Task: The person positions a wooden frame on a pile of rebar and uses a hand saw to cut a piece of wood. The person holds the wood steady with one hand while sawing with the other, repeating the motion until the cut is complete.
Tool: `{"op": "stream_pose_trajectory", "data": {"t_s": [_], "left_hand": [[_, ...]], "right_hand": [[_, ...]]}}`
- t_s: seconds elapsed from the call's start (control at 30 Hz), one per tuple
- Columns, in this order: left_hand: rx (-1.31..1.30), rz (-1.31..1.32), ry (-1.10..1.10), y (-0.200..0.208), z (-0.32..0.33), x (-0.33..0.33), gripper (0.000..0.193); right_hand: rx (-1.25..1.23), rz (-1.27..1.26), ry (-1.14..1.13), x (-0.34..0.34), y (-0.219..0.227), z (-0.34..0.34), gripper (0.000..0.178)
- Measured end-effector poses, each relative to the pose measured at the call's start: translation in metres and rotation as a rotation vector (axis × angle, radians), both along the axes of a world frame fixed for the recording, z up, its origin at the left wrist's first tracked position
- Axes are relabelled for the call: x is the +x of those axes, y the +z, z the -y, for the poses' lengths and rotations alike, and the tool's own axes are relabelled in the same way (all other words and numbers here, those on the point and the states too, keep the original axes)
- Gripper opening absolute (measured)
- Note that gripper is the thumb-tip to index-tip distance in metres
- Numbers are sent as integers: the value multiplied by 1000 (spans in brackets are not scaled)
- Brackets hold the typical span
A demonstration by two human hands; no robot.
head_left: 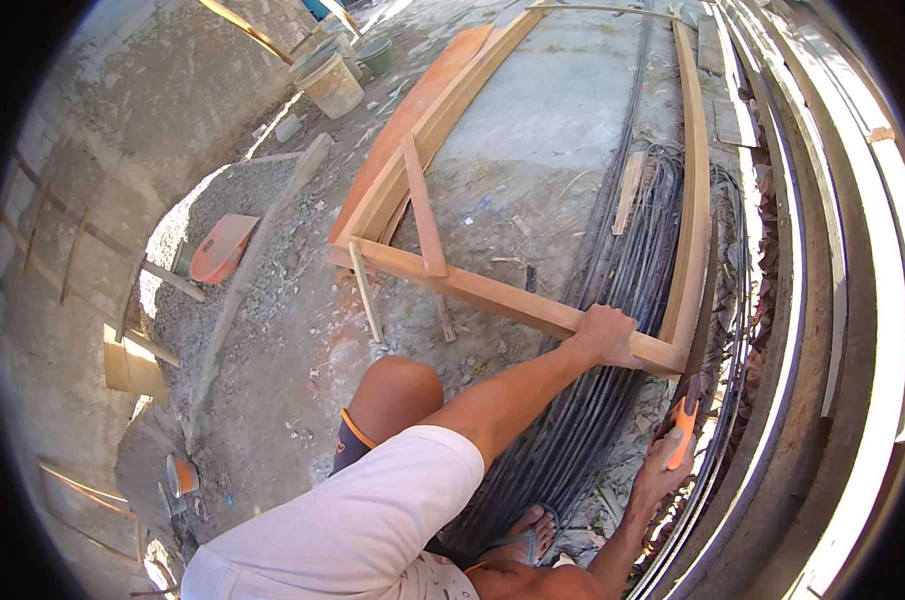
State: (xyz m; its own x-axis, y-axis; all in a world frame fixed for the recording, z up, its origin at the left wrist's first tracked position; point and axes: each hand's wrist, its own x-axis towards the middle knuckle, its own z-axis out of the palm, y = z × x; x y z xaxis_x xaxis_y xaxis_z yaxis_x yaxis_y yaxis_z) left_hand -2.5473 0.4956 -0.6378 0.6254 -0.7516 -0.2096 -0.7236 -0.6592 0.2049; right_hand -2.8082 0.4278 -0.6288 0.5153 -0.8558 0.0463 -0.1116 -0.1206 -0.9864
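Observation:
A large wooden frame (473, 287) of light brown timber lies in front of me, longer than wide. With fingers wrapped over its near crosspiece, close to the right corner, my left hand (605, 335) grips it. Just below that corner, my right hand (661, 465) is closed round the orange handle of what looks like a handsaw (685, 425). A dark, narrow strip runs from the handle up along the frame's right side; most of its edge is hard to make out. A reddish wood brace (423, 205) slants across the frame's near left corner.
Long dark steel rods (563, 450) lie bundled beneath the frame's right part. Stacked timber and rails (823, 300) line the right side. Left are gravel, a reddish scoop-shaped pan (224, 248) and a wooden pole (258, 270). Buckets (331, 85) stand by the far wall.

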Motion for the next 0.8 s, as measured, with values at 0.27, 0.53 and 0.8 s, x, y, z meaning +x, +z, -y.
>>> {"op": "stream_pose_trajectory", "data": {"t_s": [0.27, 0.53, 0.8], "left_hand": [[3, 8, -6, 3, 1, -1, 77], [28, -4, -4, 3, 2, 0, 77], [46, -7, -9, 1, 3, 0, 82]], "right_hand": [[12, -15, 31, -4, 1, 1, 35], [-98, 4, 37, -2, -4, 2, 39], [-97, 18, 33, -3, -7, 2, 46]]}}
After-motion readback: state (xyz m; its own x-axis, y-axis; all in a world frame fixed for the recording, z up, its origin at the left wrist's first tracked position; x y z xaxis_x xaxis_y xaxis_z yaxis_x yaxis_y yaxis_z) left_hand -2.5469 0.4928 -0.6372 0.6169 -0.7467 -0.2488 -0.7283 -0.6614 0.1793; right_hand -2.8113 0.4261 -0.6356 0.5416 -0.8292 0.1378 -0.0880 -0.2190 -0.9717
